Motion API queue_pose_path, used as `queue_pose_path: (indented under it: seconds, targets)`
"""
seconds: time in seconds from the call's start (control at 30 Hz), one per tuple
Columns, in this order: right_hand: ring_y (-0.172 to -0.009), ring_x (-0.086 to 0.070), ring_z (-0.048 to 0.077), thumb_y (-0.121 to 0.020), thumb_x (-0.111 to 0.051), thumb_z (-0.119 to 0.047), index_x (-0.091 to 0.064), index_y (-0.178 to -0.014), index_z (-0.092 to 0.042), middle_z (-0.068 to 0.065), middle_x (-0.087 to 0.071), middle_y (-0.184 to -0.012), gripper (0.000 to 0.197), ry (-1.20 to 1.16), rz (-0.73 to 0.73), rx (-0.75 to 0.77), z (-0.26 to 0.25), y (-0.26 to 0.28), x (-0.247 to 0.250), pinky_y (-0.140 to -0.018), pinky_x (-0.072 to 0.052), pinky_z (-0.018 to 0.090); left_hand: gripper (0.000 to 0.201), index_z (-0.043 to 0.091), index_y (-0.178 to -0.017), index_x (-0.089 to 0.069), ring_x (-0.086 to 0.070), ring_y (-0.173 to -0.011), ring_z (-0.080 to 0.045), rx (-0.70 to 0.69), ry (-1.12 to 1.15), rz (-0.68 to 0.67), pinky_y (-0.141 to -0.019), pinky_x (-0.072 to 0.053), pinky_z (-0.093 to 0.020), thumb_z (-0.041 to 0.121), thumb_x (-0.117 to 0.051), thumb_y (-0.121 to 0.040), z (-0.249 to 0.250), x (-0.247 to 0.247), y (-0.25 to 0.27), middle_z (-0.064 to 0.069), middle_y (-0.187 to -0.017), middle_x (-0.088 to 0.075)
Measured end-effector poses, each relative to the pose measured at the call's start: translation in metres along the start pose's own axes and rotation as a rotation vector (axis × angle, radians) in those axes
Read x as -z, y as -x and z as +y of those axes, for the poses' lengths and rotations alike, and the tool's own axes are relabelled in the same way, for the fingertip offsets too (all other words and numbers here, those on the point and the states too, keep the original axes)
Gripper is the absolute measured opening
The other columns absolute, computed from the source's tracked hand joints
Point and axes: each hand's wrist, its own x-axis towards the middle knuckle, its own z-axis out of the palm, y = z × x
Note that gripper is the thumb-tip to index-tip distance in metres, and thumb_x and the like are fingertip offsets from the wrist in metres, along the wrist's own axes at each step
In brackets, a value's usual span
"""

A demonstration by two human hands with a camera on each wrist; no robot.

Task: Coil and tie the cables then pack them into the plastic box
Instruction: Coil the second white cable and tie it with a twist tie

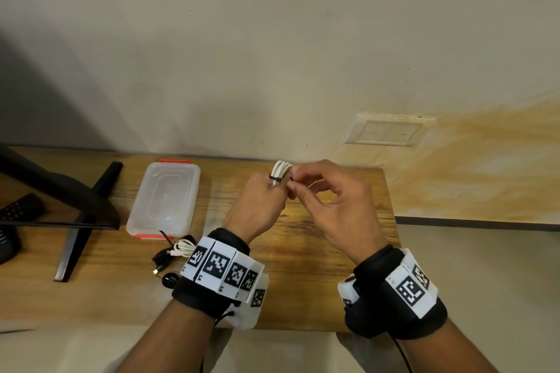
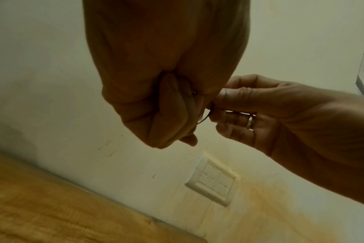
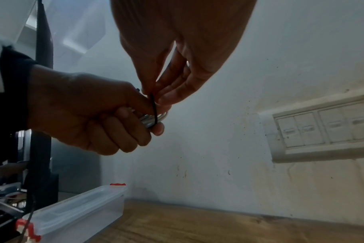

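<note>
At frame centre, the left hand grips a coiled white cable above the table; the right hand pinches its black tie. The lidded plastic box sits left, more cables just below it.

No readable text, only coded wrist markers

A wooden worktop is set against a pale, stained wall. A white switch plate is mounted low on the wall, to the right. At the far left, a black monitor stand is planted on the worktop, with a dark remote control lying beside it. An orange-brown stain is spread across the wall at right.
</note>
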Motion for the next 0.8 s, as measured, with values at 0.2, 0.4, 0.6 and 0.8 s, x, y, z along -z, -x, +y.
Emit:
queue_pose_path:
  seconds: [0.2, 0.4, 0.6, 0.8]
  targets:
    - [-0.092, -0.069, 0.009, -0.086, -0.077, -0.004, -0.079, -0.102, -0.009, 0.001, -0.074, -0.1, 0.017, 0.053, 0.003, 0.06, 0.007, 0.001, -0.001, -0.079, -0.059, 0.027, 0.04, 0.019, -0.062, -0.056, -0.031, -0.043, -0.013, 0.001, 0.032, 0.003, -0.045, -0.026, -0.029, 0.03, -0.048, -0.1, 0.0, 0.001, -0.001, -0.001, -0.054, -0.042]
    - [-0.095, -0.069, 0.009, -0.085, -0.077, -0.003, -0.08, -0.1, -0.011, -0.002, -0.074, -0.1, 0.016, 0.048, -0.012, 0.04, 0.011, 0.0, -0.001, -0.083, -0.059, 0.034, 0.043, 0.022, -0.054, -0.053, -0.032, -0.042, -0.012, 0.014, 0.01, 0.023, -0.047, -0.026, -0.031, 0.022, -0.05, -0.097, -0.001, 0.001, -0.001, 0.005, -0.047, -0.043]
    - [-0.097, -0.069, 0.011, -0.085, -0.077, -0.003, -0.08, -0.1, -0.013, -0.002, -0.074, -0.101, 0.018, 0.049, -0.024, 0.047, 0.011, 0.001, -0.002, -0.085, -0.058, 0.037, 0.04, 0.019, -0.057, -0.049, -0.029, -0.039, -0.007, 0.011, -0.031, 0.003, -0.044, -0.026, -0.028, 0.014, -0.048, -0.097, 0.004, 0.001, 0.001, 0.011, -0.041, -0.039]
    - [-0.097, -0.069, 0.014, -0.084, -0.078, -0.003, -0.08, -0.1, -0.012, -0.001, -0.074, -0.101, 0.018, 0.033, -0.019, 0.043, 0.013, 0.001, -0.003, -0.085, -0.058, 0.04, 0.035, 0.018, -0.056, -0.045, -0.027, -0.04, -0.007, 0.011, -0.075, -0.011, -0.045, -0.024, -0.028, 0.002, -0.046, -0.087, 0.003, 0.002, 0.002, 0.007, -0.047, -0.038]
